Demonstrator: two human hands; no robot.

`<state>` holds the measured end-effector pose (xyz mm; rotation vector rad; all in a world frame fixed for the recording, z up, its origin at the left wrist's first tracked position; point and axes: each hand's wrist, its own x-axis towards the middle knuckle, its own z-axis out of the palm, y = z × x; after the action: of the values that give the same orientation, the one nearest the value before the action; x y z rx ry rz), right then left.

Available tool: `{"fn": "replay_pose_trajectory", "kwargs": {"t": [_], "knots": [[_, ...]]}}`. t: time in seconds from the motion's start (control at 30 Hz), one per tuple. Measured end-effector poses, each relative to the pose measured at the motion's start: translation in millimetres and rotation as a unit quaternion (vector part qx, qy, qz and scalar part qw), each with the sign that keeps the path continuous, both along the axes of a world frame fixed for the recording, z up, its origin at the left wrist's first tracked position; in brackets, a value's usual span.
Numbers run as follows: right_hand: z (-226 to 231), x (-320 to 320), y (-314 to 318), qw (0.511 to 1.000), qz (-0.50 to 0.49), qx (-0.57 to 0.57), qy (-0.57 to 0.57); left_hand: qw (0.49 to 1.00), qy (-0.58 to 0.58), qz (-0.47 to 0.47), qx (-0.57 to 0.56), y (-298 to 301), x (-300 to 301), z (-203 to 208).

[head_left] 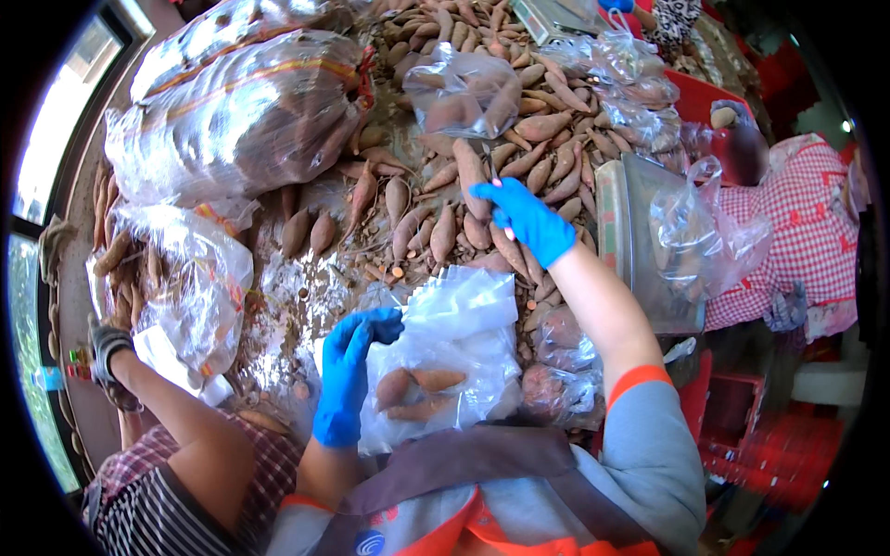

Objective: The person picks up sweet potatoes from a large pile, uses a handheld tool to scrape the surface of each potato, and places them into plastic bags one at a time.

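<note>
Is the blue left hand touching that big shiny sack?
No, the left hand is by the flat clear bags, apart from the big shiny sack.

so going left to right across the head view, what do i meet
co-worker's gray-gloved hand, left blue-gloved hand, right blue-gloved hand, flat metal tray, another co-worker's red-and-white checked top

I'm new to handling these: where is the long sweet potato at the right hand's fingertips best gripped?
Take the long sweet potato around its middle, probably from the right, where the right hand is: its length runs near to far, so the grip would span its narrower width.
</note>
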<state>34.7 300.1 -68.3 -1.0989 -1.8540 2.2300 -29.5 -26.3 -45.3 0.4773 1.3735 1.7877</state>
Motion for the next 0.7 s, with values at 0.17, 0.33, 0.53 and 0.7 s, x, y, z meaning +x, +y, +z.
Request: {"fn": "replay_pose_trajectory", "kwargs": {"t": [0.17, 0.33, 0.53, 0.7], "knots": [[5, 43, -85, 0.943, 0.126, 0.282, 0.12, 0.989, -0.138, -0.015, 0.052, 58, 10, 14], [49, 71, -130, 0.913, 0.131, 0.354, 0.156, 0.958, -0.261, -0.084, 0.086, 72, 12, -6], [56, 87, -117, 0.944, 0.024, 0.289, 0.161, 0.948, -0.178, -0.254, 0.067, 50, 19, 0], [81, 92, -140, 0.947, 0.073, 0.283, 0.135, 0.938, -0.226, -0.245, 0.094, 31, 26, 21]]}}
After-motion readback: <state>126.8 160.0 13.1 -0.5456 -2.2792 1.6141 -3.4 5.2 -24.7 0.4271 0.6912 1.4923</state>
